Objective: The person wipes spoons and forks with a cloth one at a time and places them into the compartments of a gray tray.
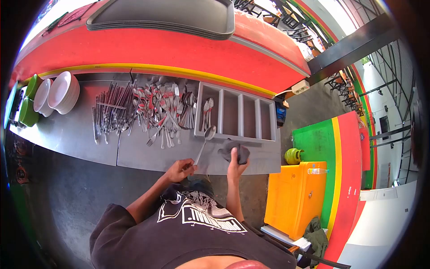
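Observation:
My left hand [180, 170] is closed on the handle end of a metal spoon [205, 142], its bowl pointing up toward the grey cutlery tray [236, 139]. In my right hand [236, 165] is a bunched dark cloth [242, 154], gripped in front of the tray and apart from the spoon. Several spoons [207, 110] lie in the tray's leftmost compartment. Left of the tray, a pile of loose forks and spoons [165, 110] is spread on the metal table [148, 152].
Farther left are a heap of thin metal cutlery [112, 107], stacked white bowls [65, 92] and green bowls [29, 110]. Dark serving trays [165, 20] are stacked on the red ledge [148, 47] behind. An orange box [291, 197] and a green gas cylinder [293, 156] stand right.

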A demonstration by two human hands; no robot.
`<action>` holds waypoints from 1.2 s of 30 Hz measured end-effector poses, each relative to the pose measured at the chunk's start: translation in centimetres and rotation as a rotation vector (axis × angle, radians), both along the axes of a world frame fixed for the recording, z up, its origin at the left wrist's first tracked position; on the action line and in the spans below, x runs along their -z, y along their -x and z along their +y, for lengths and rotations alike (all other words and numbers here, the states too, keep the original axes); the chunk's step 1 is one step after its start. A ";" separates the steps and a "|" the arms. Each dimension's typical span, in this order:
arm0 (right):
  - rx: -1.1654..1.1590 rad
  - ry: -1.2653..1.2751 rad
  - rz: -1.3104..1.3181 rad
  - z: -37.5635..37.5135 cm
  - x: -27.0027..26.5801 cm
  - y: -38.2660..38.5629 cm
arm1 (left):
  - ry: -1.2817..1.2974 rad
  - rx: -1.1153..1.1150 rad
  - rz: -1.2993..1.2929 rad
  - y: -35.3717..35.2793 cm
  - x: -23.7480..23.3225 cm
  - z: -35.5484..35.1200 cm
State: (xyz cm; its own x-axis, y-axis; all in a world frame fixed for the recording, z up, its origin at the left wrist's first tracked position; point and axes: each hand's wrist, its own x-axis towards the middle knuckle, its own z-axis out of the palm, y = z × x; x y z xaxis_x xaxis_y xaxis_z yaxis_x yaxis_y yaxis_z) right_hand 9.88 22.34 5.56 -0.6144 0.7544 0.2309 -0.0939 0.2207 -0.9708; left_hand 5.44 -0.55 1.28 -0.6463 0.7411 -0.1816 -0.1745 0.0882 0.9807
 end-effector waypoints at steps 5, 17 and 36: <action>-0.388 -0.046 -0.149 -4.1 -0.5 -1.2 | -0.091 -0.104 0.022 0.8 0.1 1.5; -0.113 -0.364 -0.128 -3.0 1.1 -0.7 | -0.068 0.186 0.073 -0.7 -1.2 0.9; 0.099 -0.089 -0.053 2.2 0.1 -2.6 | -0.045 -0.006 -0.022 -2.1 -0.2 1.9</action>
